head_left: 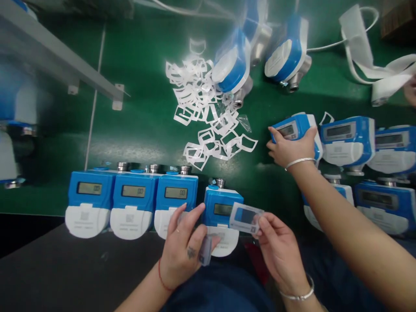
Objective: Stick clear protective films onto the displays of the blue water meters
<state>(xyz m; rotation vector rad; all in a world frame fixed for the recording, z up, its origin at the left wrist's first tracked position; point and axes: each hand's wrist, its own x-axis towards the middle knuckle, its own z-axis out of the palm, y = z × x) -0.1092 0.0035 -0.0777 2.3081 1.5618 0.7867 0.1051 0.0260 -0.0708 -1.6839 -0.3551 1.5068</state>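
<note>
My right hand (281,249) pinches one clear, grey-bordered window label (238,223) by its right end, in front of a blue and white meter (211,197). The label overlaps the right side of that meter. My left hand (183,245) is over the meter's lower left, with a small stack of similar clear labels (204,252) held under the thumb. Its index and middle fingers stretch toward the meter's front. Left of it, several more meters (133,203) stand in a row, each with a small grey display and a white lower cover.
Another person's hand (294,145) grips a meter at the right, beside several labelled meters (346,141). White cut-out paper frames (195,93) lie heaped on the green tabletop (143,121). Further meters (230,60) lie tilted behind, near a curled white strip (357,39). A metal bar (65,52) crosses the upper left.
</note>
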